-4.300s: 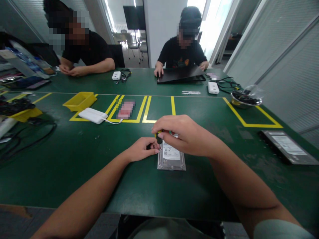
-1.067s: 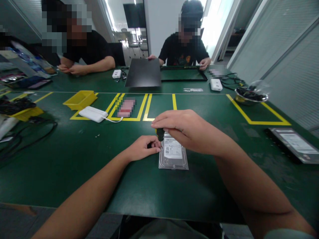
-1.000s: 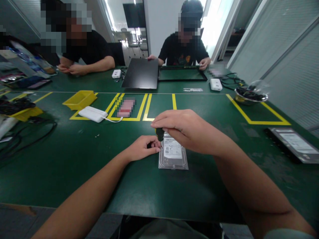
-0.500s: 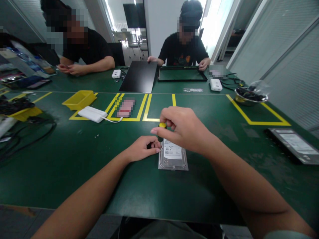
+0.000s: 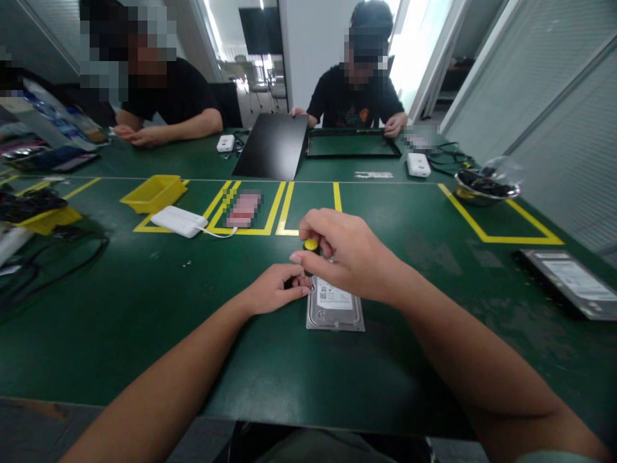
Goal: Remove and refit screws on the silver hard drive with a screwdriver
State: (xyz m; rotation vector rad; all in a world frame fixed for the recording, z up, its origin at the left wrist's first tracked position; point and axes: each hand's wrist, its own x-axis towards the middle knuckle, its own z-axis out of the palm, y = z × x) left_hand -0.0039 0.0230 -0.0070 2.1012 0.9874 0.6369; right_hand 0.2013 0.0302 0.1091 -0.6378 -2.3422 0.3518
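On the near half of a big green surface (image 5: 159, 347), a hard drive (image 5: 336, 316) lay flat, label side up. The right hand (image 5: 347, 257) hung over it, curled loosely round a yellow-topped screwdriver (image 5: 311, 245) that stood roughly upright at the drive's left edge; tip was hidden. The left hand (image 5: 274, 287) sat half closed with fingertips at that same edge, couldn't tell if it pinched anything. Way over right lay a second drive (image 5: 571, 283), with a metal bowl (image 5: 482, 199) of dark cables behind it. Yellow tape (image 5: 523, 240) boxed off bits of the surface, and left of center sat a yellow tray (image 5: 144, 204) and a white power bank (image 5: 178, 221), its cord running to a pixelated pink slab (image 5: 243, 209). Across the way one person (image 5: 354, 103) held a black panel (image 5: 272, 148) next to a black frame (image 5: 354, 155), while another person (image 5: 176, 93) rested both forearms on the surface. Room-wise, a pale partition (image 5: 544, 122) ran down the right side, with a dark screen (image 5: 261, 31) and some chairs (image 5: 248, 74) at the back.
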